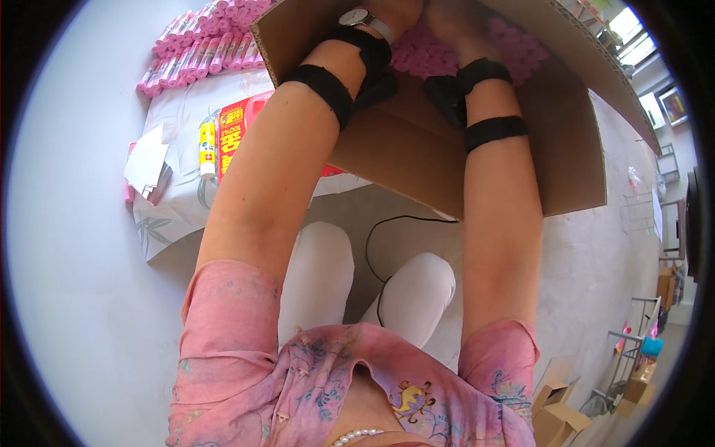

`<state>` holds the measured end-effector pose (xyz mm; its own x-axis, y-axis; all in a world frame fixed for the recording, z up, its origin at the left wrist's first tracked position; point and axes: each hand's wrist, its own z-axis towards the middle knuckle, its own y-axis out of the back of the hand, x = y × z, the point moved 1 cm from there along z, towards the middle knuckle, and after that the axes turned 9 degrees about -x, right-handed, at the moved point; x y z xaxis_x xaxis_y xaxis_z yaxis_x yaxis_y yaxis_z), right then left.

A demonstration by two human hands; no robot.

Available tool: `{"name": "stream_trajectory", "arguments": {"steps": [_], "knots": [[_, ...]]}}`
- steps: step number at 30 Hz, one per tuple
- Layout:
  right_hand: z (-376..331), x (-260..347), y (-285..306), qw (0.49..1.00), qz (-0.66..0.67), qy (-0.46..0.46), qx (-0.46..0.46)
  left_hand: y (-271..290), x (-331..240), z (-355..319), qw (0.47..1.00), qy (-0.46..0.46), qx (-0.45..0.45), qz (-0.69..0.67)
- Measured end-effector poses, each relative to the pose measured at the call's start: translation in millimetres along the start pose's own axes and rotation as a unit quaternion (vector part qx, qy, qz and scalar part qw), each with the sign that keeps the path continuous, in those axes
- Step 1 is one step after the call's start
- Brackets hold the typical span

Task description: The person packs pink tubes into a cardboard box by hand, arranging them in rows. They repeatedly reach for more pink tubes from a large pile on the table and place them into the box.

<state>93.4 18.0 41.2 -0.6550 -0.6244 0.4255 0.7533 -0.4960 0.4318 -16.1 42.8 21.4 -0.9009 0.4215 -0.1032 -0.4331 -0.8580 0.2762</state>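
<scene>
Broadly, a cloth-covered table (175, 108) spreads left of the left hand (404, 12), while a brown cardboard box (417, 141) surrounds both this hand and the right hand (445, 21). Stacked pink rolls (216, 54) lie on the table, left of the left hand; more pink rolls (423, 58) lie inside the box, just beside both hands. The picture's edge cuts these off, so I cannot tell whether they grip or stay open. Leftward and nearer the body sits a yellow glue stick (207, 149).
</scene>
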Motion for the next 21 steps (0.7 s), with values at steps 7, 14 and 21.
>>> {"name": "stream_trajectory", "arguments": {"steps": [7, 14, 21], "knots": [[-5.5, -10.6, 31.5, 0.992, -0.090, 0.060, -0.071, -15.0, 0.4, 6.7, 1.000, 0.008, 0.009, -0.025], [-7.1, -33.9, 57.1, 0.980, -0.159, 0.031, -0.117, -24.2, 3.5, 14.0, 0.999, -0.007, 0.018, -0.038], [-16.9, -46.1, 60.7, 0.977, -0.188, 0.005, -0.102, -18.9, -11.3, 9.3, 0.998, 0.007, 0.022, -0.052]]}}
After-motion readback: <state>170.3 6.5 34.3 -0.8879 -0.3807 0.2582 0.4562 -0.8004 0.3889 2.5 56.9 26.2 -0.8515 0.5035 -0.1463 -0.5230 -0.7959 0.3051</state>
